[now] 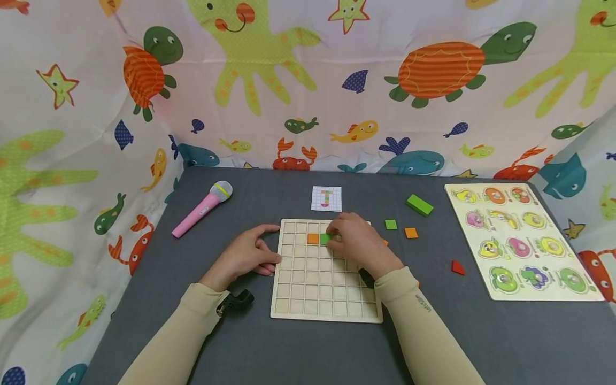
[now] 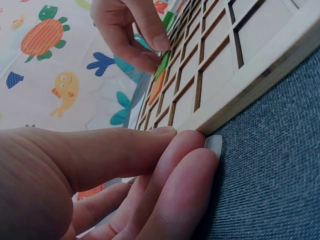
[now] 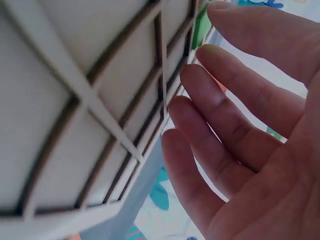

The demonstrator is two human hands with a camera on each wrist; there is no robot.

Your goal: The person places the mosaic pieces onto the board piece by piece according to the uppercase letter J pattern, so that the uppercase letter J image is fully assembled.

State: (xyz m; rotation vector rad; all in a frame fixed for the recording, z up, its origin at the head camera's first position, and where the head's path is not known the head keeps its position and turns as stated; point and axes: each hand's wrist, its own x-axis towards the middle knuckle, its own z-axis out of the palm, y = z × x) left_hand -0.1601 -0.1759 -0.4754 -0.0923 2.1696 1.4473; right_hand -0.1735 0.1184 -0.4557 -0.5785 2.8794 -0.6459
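Grid board (image 1: 312,291) lay flat on the grey table (image 1: 240,342), between both forearms
Left hand (image 1: 247,251) was at the board's left edge: index and thumb set apart, tips resting against the rim, no closed grip
Right hand (image 1: 361,240) was over the upper part, thumb and index tips at the green tile (image 1: 323,239); couldn't tell whether they pinched it or only touched it. Other fingers were slightly spread in the right wrist view
Green tile sat on the grid just right of the orange tile (image 1: 313,239)
Pattern card (image 1: 315,204) lay just beyond the board, pink microphone (image 1: 198,212) to the left, green block (image 1: 420,205) and red piece (image 1: 458,267) to the right, fruit board (image 1: 548,295) at far right
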